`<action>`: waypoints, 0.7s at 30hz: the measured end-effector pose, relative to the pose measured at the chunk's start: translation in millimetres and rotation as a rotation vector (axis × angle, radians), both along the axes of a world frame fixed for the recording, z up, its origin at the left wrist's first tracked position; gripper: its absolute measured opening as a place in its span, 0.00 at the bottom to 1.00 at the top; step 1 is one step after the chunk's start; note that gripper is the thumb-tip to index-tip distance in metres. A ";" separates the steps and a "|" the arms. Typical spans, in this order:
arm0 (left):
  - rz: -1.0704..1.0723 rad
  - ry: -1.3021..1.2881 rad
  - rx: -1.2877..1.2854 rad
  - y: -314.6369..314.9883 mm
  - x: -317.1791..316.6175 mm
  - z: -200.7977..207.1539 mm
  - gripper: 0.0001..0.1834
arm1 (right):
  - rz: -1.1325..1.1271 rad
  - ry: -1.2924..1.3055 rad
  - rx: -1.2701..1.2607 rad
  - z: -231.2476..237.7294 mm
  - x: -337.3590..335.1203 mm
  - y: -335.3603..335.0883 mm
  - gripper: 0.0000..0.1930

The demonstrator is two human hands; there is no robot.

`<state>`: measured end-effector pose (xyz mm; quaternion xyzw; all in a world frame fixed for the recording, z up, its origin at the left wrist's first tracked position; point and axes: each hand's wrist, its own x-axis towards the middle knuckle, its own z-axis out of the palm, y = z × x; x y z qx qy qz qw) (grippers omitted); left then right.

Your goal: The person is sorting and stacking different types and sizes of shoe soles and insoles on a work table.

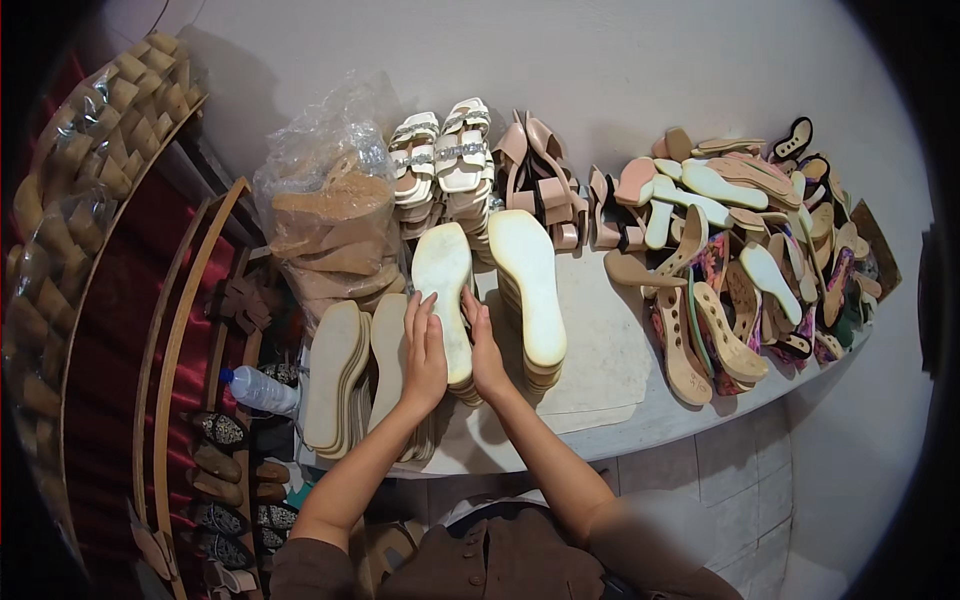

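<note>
A tall stack of pale shoe insoles [440, 262] stands on the table in front of me, clasped between my two hands. My left hand [425, 362] presses on its left side, with fingertips lying over the top insole's edge. Against the right side rests my right hand [486, 345], its fingers pointing away from me. A second stack of white-topped insoles [528, 285] stands just to the right, apart from my hand. Left of my hands are two lower stacks, a beige insole stack [335, 375] and another beige stack [388, 350], the latter partly hidden by my left forearm.
Clear plastic bags of brown soles [335, 215], white sandals [460, 150] and pink heeled sandals [545, 180] line the wall. A jumbled pile of soles [740, 260] covers the table's right end. A water bottle [262, 390] and shoe racks [180, 370] are at left.
</note>
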<state>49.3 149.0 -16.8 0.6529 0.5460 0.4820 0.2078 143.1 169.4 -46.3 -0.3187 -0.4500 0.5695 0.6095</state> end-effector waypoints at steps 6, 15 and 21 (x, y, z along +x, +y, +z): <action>-0.155 -0.591 -0.183 10.8 -6.9 -6.2 0.29 | 0.092 0.044 -0.070 8.3 9.3 3.4 0.35; -0.104 -0.768 -0.380 35.2 -11.7 -21.2 0.30 | 0.179 0.058 -0.078 20.8 1.7 4.9 0.34; -0.191 -0.873 -0.391 26.0 -0.8 -2.8 0.29 | 0.181 0.012 -0.056 -1.1 2.4 13.4 0.35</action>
